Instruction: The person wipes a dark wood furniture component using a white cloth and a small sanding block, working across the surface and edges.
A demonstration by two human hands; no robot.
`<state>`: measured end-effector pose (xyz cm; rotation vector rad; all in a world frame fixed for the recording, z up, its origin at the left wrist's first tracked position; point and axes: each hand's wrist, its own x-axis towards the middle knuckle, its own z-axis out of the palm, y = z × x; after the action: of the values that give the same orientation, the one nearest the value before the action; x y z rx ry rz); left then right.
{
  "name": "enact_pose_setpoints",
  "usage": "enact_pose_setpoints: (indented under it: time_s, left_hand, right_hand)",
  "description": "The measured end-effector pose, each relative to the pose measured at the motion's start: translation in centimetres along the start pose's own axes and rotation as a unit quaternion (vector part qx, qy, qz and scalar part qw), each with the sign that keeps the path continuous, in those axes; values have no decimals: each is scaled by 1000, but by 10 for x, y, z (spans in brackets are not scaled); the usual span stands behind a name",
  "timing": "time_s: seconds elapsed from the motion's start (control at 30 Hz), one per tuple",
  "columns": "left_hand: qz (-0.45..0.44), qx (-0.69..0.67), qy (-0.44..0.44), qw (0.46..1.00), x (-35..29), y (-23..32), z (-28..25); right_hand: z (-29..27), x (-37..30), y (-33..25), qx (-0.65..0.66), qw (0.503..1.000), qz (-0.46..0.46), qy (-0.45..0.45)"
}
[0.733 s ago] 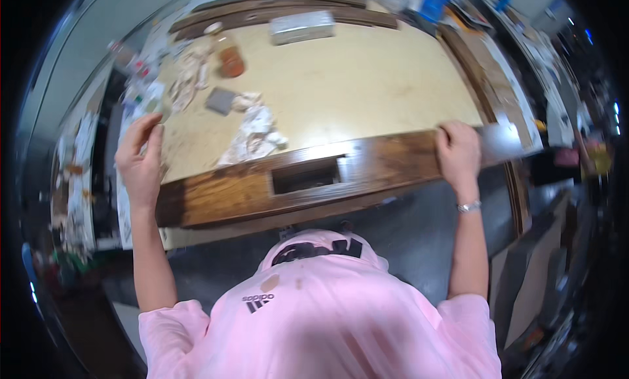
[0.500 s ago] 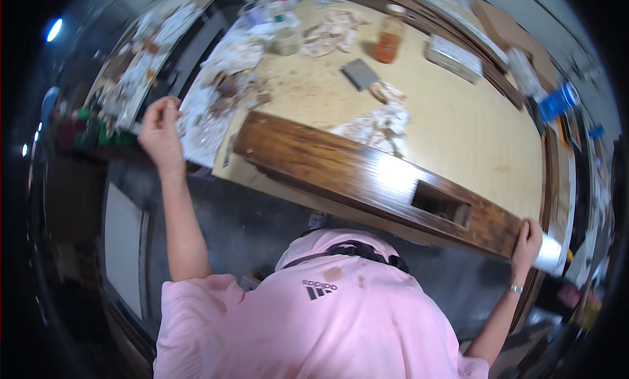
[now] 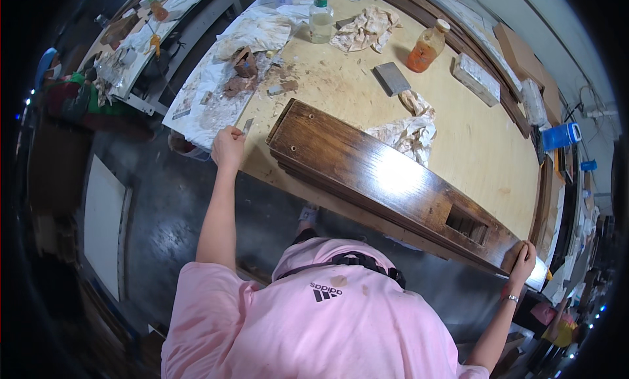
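Observation:
A long dark-brown stained wooden piece [image 3: 354,143] with a glossy top lies slantwise along the bench's near edge. Near its right end is a rectangular cutout [image 3: 466,224], and small round holes mark its left end. My right hand [image 3: 522,261] grips that right end, fingers curled over it. Left of the piece, beside the bench edge, my left hand [image 3: 227,148] is closed on a small flat grey blade [image 3: 247,126] that points away from me. The blade's lower part is hidden by my fingers, and it stays apart from the wood.
Beyond the piece lie crumpled stained paper [image 3: 409,133], a grey sanding block [image 3: 391,79], a bottle of orange liquid [image 3: 428,46] and a paper-wrapped block [image 3: 476,79]. A clear bottle [image 3: 321,17] and brown putty [image 3: 239,84] are at far left. Dark boards line the far edge.
My left hand has come right, closer to the wooden piece's left end, and the blade in it now shows. My right hand still grips the right end. The view has shifted.

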<state>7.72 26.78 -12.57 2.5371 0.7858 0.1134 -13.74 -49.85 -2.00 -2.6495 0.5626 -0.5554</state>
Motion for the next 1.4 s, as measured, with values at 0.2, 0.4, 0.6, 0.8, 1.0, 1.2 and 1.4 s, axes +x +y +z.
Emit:
enact_pose_setpoints:
  time_s: [0.2,0.4,0.6,0.8,1.0,1.2,1.4]
  left_hand:
    - [49,71,-25,996,24,-13,28]
    - [167,9,-23,986,29,-19,44]
    - [183,-369,43,910,74,4,-37]
    - [449,-313,-307,779,-186,290,-76]
    - [630,-200,-419,622,-301,386,36]
    - [666,-195,-326,642,-327,404,76]
    - [664,-174,-349,638,-325,406,69]
  right_hand:
    - [-9,-5,5,-15,1000,-9,21]
    - [0,-5,-38,-68,995,-33,65]
    - [-5,-5,-55,-76,993,-8,92]
    - [-5,-12,-52,-76,994,9,75]
    - [-2,-7,-58,-54,995,0,87]
    - [-5,-10,-60,-38,995,28,92]
    - [-3,-10,-56,-29,994,19,102]
